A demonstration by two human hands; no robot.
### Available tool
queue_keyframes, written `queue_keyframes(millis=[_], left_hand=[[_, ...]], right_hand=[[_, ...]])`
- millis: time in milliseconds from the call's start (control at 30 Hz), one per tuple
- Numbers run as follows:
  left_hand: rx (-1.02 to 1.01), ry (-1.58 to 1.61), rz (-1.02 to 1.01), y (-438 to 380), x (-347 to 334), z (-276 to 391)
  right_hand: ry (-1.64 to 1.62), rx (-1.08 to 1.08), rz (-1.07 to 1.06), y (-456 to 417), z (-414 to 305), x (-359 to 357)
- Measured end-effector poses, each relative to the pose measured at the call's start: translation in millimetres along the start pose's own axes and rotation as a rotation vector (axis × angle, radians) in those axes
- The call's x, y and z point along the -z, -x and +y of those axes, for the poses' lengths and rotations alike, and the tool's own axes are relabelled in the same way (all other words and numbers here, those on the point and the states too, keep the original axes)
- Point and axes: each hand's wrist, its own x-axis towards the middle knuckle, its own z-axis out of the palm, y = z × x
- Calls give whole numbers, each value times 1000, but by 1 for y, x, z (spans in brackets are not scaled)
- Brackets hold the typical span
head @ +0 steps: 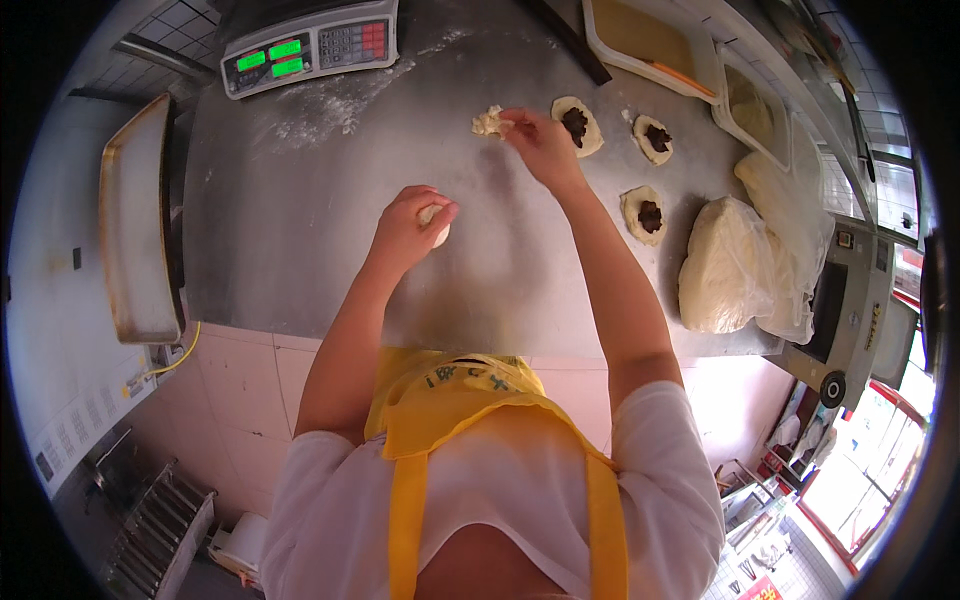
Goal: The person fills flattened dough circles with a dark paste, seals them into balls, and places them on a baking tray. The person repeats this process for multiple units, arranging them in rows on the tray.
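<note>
My left hand is curled around a small piece of pale dough, above the steel table. Farther up, my right hand has its fingertips at a crumbly pale lump; whether they grip it cannot be told. Just right of that hand lies a flattened dough round with dark filling. Two more filled rounds rest farther right, a small one and a larger one below it.
A digital scale stands at the upper left, near scattered flour. Bagged dough sits at the right. Plastic tubs and a dark bar lie along the far side. A metal tray stands left of the table.
</note>
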Motion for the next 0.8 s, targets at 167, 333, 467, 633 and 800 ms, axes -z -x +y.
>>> queue_keyframes(millis=[167, 333, 467, 633, 800], left_hand=[[44, 583, -8, 9, 10, 5], [-238, 528, 64, 5, 21, 30], [-500, 307, 114, 8, 22, 61], [-650, -407, 264, 12, 18, 103], [-931, -387, 122, 15, 11, 120]], right_hand=[[427, 84, 109, -53, 74, -20], [378, -2, 210, -40, 59, -30], [-957, -309, -147, 55, -21, -35], [-1317, -433, -217, 121, -86, -21], [-1364, -377, -134, 152, -95, 2]])
